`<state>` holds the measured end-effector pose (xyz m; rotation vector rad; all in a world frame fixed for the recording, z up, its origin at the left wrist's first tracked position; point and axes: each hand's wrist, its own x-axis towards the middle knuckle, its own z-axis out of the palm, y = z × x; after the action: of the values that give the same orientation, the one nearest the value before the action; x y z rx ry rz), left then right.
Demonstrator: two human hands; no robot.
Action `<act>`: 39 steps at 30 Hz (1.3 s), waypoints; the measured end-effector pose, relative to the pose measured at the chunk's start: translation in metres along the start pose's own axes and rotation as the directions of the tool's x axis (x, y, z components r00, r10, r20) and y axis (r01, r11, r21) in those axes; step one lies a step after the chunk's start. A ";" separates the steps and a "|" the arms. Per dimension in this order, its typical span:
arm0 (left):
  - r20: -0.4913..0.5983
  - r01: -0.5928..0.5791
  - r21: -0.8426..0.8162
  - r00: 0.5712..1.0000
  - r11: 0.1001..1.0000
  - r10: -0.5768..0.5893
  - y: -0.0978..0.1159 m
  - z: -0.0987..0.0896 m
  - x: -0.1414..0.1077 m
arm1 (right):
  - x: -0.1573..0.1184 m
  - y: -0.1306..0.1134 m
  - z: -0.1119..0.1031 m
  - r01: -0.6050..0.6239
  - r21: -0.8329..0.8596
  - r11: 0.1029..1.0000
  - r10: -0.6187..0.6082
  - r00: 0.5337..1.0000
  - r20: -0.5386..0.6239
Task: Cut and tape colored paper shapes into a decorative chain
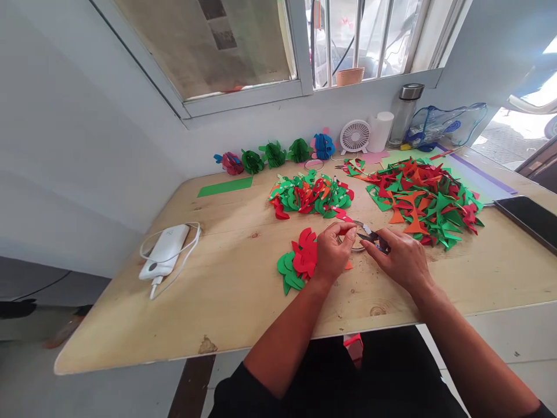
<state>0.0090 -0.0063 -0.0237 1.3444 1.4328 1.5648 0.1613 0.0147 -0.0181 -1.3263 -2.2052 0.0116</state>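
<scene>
My left hand (335, 249) is closed in a pinch on what looks like thin wire from a silvery coil (359, 248) lying behind the fingertips. My right hand (402, 255) is wrapped round small dark-handled pliers (381, 242), their tip pointing left towards the pinch. The exact jaw position is too small to tell. Red petal-shaped paper cutouts (305, 252) and green paper cutouts (289, 271) lie beside my left hand, partly hidden by it. Beyond both hands sits a pile of red, green and orange cutouts (311, 194).
Paper scraps (430, 200) heap up on the right, near a black phone (528, 220). A white power bank (164, 251) with its cable lies left. Along the wall stand folded paper figures (274, 154), a small fan (354, 137) and a glass bottle (402, 116).
</scene>
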 end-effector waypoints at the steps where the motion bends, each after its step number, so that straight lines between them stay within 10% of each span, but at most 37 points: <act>1: 0.001 0.021 -0.023 1.000 1.000 -0.021 0.000 0.000 0.000 | 0.000 0.000 0.000 0.006 0.003 1.000 -0.006 1.000 0.001; 25: 0.066 0.196 -0.139 0.980 0.971 -0.188 0.007 -0.001 0.002 | -0.001 -0.003 0.003 0.075 -0.028 0.997 -0.073 0.996 0.050; 39: 0.033 0.195 -0.132 0.981 0.972 -0.192 0.008 0.000 0.001 | 0.003 -0.001 -0.002 0.118 0.292 0.949 -0.091 0.990 -0.104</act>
<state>0.0105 -0.0071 -0.0154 1.1043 1.3754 1.4876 0.1597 0.0161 -0.0149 -1.0231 -2.0973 0.2323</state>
